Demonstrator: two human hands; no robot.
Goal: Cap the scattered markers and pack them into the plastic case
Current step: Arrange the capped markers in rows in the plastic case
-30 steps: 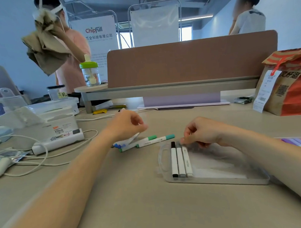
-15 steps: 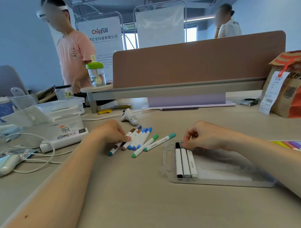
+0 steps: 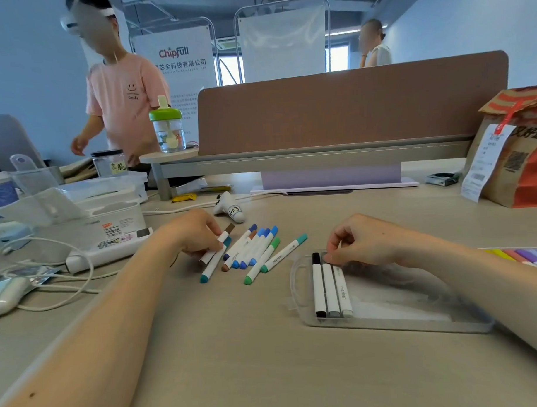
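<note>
Brown marker (image 3: 228, 230), in left grip (image 3: 195, 234), beside loose markers (image 3: 259, 246)

Left hand (image 3: 198, 233) grips a brown-capped marker (image 3: 223, 236); right hand (image 3: 363, 239) touches markers (image 3: 331, 289) in the case (image 3: 387, 324).

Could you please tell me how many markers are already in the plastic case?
3, side by side at the left end of the plastic case: black-capped marker, grey-capped marker, pale marker. The right hand may hide more.
</note>
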